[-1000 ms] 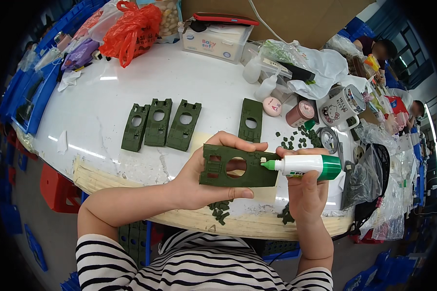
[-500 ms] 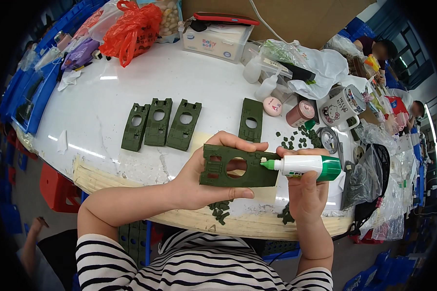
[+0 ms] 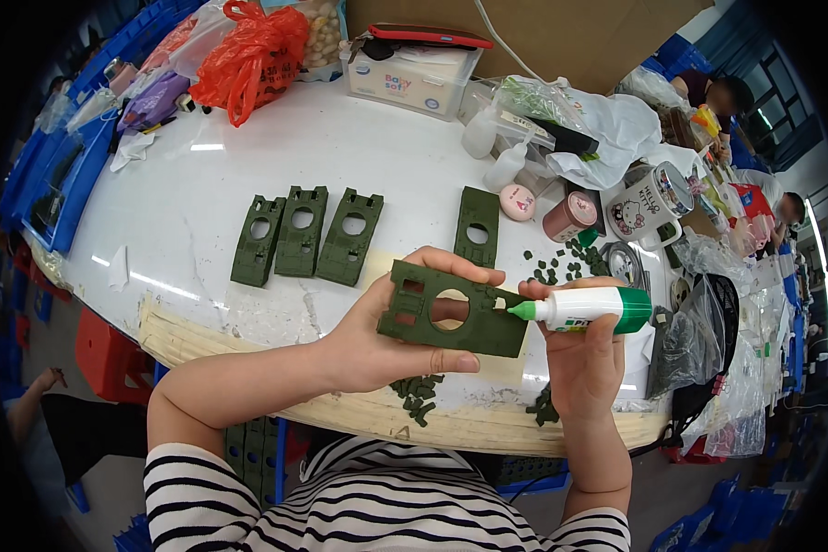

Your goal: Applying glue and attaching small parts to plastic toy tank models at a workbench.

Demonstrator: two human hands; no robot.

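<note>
My left hand (image 3: 377,322) grips a dark green plastic model tank hull (image 3: 501,336) by its left end, fingers along the far edge and thumb along the near one. A large round hole and smaller square openings pierce the hull. Wrapped around a white glue bottle (image 3: 587,305) with a green base, my right hand (image 3: 584,363) holds it sideways. The bottle's green nozzle points left and meets the hull's right part, next to a small square opening. Whether glue is coming out is too small to tell.
Three similar green hulls (image 3: 302,232) lie to the left; another hull (image 3: 476,225) lies beyond my hands. Small green parts (image 3: 561,267) are scattered at the right, more (image 3: 416,397) near the table's front edge. A pink tin (image 3: 570,217), a mug (image 3: 642,207) and squeeze bottles (image 3: 506,167) stand at back right.
The hull has tilted, its right end now lower and its left end raised. The glue bottle has shifted slightly right, its nozzle still at the hull.
</note>
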